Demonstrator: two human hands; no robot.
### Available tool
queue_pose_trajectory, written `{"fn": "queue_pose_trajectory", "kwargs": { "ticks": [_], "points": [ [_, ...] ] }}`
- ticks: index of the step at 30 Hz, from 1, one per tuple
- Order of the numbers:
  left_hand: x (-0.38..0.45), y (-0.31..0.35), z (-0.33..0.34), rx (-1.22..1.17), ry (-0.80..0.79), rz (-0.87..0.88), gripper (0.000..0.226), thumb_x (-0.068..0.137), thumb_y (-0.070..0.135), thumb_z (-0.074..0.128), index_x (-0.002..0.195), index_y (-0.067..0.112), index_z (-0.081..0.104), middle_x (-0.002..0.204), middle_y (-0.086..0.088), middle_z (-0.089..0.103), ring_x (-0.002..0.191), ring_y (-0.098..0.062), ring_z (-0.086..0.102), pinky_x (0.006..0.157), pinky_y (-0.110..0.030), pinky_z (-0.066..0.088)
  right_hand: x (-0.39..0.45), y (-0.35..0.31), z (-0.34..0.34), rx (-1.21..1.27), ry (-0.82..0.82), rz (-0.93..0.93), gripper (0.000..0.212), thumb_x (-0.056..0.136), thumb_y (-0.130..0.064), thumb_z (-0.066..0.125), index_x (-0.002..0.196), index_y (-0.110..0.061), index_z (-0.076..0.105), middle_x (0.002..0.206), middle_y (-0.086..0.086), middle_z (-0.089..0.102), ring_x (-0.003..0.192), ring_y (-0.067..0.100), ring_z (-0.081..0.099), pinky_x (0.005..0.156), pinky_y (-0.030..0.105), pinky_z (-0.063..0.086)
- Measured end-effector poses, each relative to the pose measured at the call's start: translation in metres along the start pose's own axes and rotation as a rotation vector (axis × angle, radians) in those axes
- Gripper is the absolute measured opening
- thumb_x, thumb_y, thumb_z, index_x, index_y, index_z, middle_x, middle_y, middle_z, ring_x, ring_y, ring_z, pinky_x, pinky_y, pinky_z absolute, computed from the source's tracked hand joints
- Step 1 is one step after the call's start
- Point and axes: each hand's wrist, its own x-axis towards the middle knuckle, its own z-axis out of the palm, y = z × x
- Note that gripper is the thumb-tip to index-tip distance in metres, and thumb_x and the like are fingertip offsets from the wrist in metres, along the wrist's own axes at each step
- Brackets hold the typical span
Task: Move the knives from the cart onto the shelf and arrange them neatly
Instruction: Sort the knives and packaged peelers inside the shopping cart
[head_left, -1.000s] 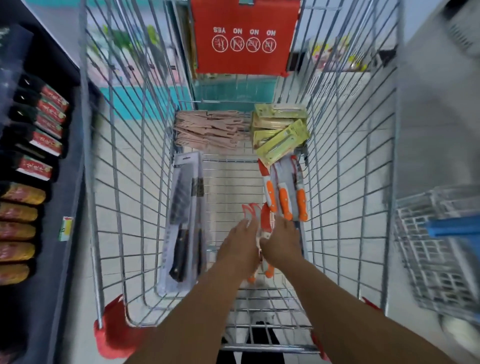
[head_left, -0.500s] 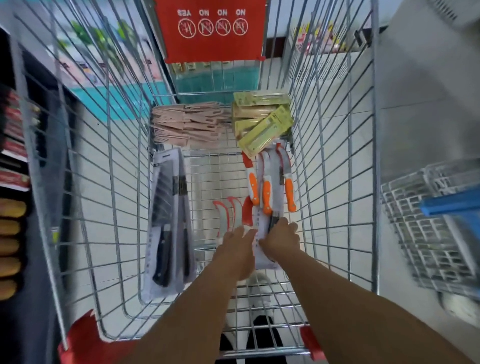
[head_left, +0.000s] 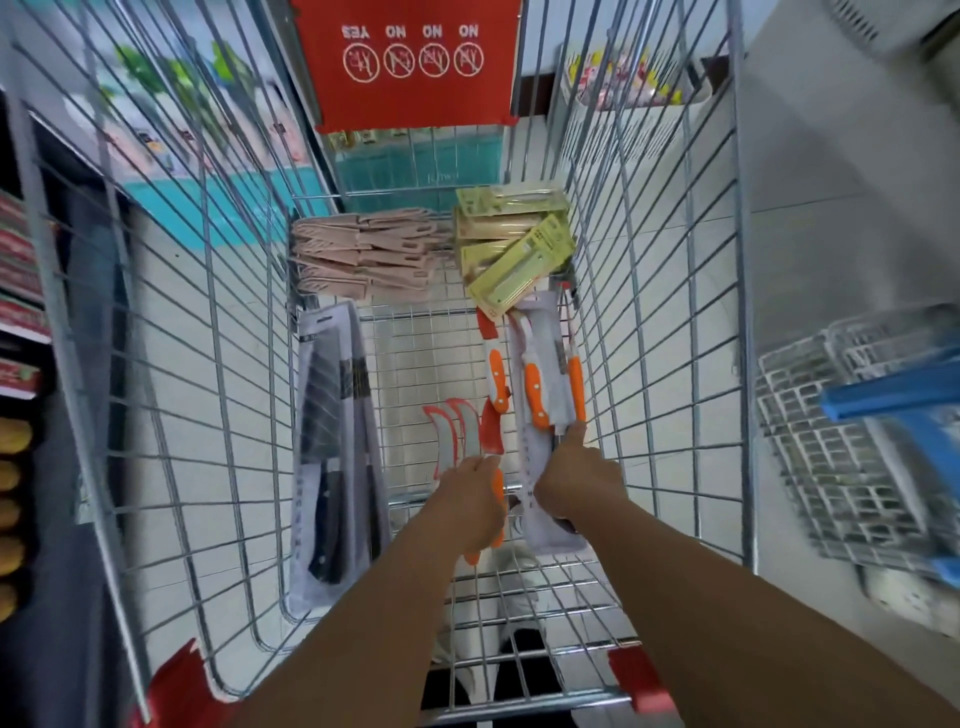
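shop aisle, pale tile floor, dark shelf (head_left: 62, 597) along the left edge with packaged goods, view straight down into a silver wire shopping cart (head_left: 670, 364) with a red sign panel (head_left: 410, 62) at the far end. all knives are in the cart, none on the shelf yet. far end: pile of pale pink sheathed knives (head_left: 363, 249) beside yellow-green carded packs (head_left: 514, 244). left side: clear blister pack with black-handled knives (head_left: 332, 457) lying lengthwise. right side: orange-handled knives on a white card (head_left: 540, 384)

left hand (head_left: 470, 501) is curled round orange-handled knives with curved red-edged blades (head_left: 462, 431), gripped at the handles so the blades fan away from the body. right hand (head_left: 576, 480) grips a white carded pack (head_left: 550, 525) near its lower end, index finger stretched toward the orange handles, probably steadying the stack

looks like the pickup step, both hands loaded for one carry to the shelf. risk: loose fanned blades snagging the cart wire on the lift
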Motion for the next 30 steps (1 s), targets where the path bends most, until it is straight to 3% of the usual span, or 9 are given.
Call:
{"fn": "queue_pose_trajectory", "kwargs": {
  "ticks": [4, 6, 10, 12, 16, 19, 23, 26, 30],
  "points": [
    [-0.014, 0.026, -0.010, -0.321, 0.056, -0.034, 0.050, 0.100, 0.022, 0.041, 0.148, 0.013, 0.029, 0.145, -0.012, 0.042, 0.124, -0.033, 0.050, 0.087, -0.027, 0.053, -0.024, -0.004, -0.022, 0.076, 0.036, -0.033, 0.082, 0.079, -0.026, 0.064, 0.141, -0.007, 0.015, 0.113, 0.015, 0.061, 0.109, 0.036, 0.056, 0.093, 0.041, 0.044],
    [-0.020, 0.037, -0.014, -0.459, 0.089, -0.088, 0.049, 0.100, 0.022, 0.042, 0.146, 0.012, 0.032, 0.144, -0.015, 0.044, 0.122, -0.033, 0.052, 0.092, -0.033, 0.051, -0.037, -0.007, -0.031, 0.215, 0.046, -0.046, 0.080, 0.077, -0.032, 0.072, 0.136, -0.008, 0.022, 0.115, 0.016, 0.058, 0.110, 0.036, 0.055, 0.083, 0.037, 0.045],
    [-0.033, 0.048, -0.019, -0.687, 0.053, -0.136, 0.049, 0.096, 0.011, 0.049, 0.143, 0.007, 0.035, 0.136, -0.020, 0.050, 0.101, -0.029, 0.059, 0.078, -0.035, 0.049, -0.060, -0.004, -0.041, 0.323, 0.123, -0.063, 0.075, 0.078, -0.012, 0.072, 0.135, -0.015, 0.024, 0.122, 0.017, 0.048, 0.108, 0.036, 0.054, 0.069, 0.034, 0.040],
    [-0.039, 0.051, -0.019, -0.801, 0.027, -0.147, 0.050, 0.095, 0.003, 0.050, 0.143, 0.005, 0.035, 0.135, -0.018, 0.051, 0.099, -0.030, 0.061, 0.084, -0.039, 0.051, -0.069, 0.000, -0.040, 0.326, 0.153, -0.075, 0.073, 0.080, -0.009, 0.069, 0.136, -0.018, 0.024, 0.124, 0.017, 0.044, 0.105, 0.036, 0.056, 0.067, 0.032, 0.041],
    [-0.045, 0.057, -0.018, -0.864, 0.017, -0.119, 0.042, 0.094, -0.004, 0.048, 0.135, 0.000, 0.046, 0.127, -0.017, 0.059, 0.096, -0.024, 0.064, 0.078, -0.030, 0.057, -0.083, 0.006, -0.035, 0.391, 0.179, -0.033, 0.072, 0.082, -0.010, 0.069, 0.137, -0.020, 0.023, 0.124, 0.018, 0.042, 0.099, 0.034, 0.058, 0.054, 0.025, 0.040],
    [-0.047, 0.062, -0.019, -0.916, 0.147, -0.172, 0.041, 0.093, 0.007, 0.054, 0.133, 0.005, 0.051, 0.129, -0.019, 0.057, 0.109, -0.032, 0.061, 0.094, -0.042, 0.051, -0.088, 0.006, -0.034, 0.448, 0.175, -0.036, 0.074, 0.083, -0.018, 0.068, 0.140, -0.015, 0.022, 0.126, 0.018, 0.047, 0.106, 0.033, 0.056, 0.065, 0.030, 0.044],
    [-0.058, 0.068, -0.026, -0.871, 0.380, -0.155, 0.047, 0.084, 0.008, 0.058, 0.131, 0.012, 0.055, 0.119, -0.010, 0.064, 0.098, -0.024, 0.064, 0.084, -0.033, 0.053, -0.098, 0.007, -0.035, 0.535, 0.190, -0.078, 0.059, 0.084, -0.029, 0.062, 0.131, -0.009, 0.031, 0.115, 0.013, 0.055, 0.097, 0.028, 0.059, 0.069, 0.031, 0.045],
    [-0.070, 0.062, -0.034, -0.797, 0.493, -0.081, 0.039, 0.087, 0.009, 0.056, 0.125, 0.016, 0.058, 0.108, -0.006, 0.068, 0.096, -0.023, 0.064, 0.084, -0.031, 0.051, -0.107, 0.001, -0.036, 0.615, 0.207, -0.152, 0.039, 0.083, -0.028, 0.061, 0.110, -0.018, 0.036, 0.093, 0.002, 0.056, 0.070, 0.012, 0.054, 0.054, 0.026, 0.036],
    [-0.080, 0.035, -0.054, -0.795, 0.689, -0.117, 0.035, 0.094, 0.009, 0.050, 0.128, 0.019, 0.053, 0.115, -0.002, 0.062, 0.099, -0.016, 0.057, 0.089, -0.029, 0.047, -0.111, -0.031, -0.028, 0.666, 0.143, -0.358, 0.038, 0.087, -0.028, 0.060, 0.119, -0.022, 0.038, 0.094, -0.002, 0.058, 0.081, 0.017, 0.058, 0.061, 0.027, 0.038]
  ]
}}
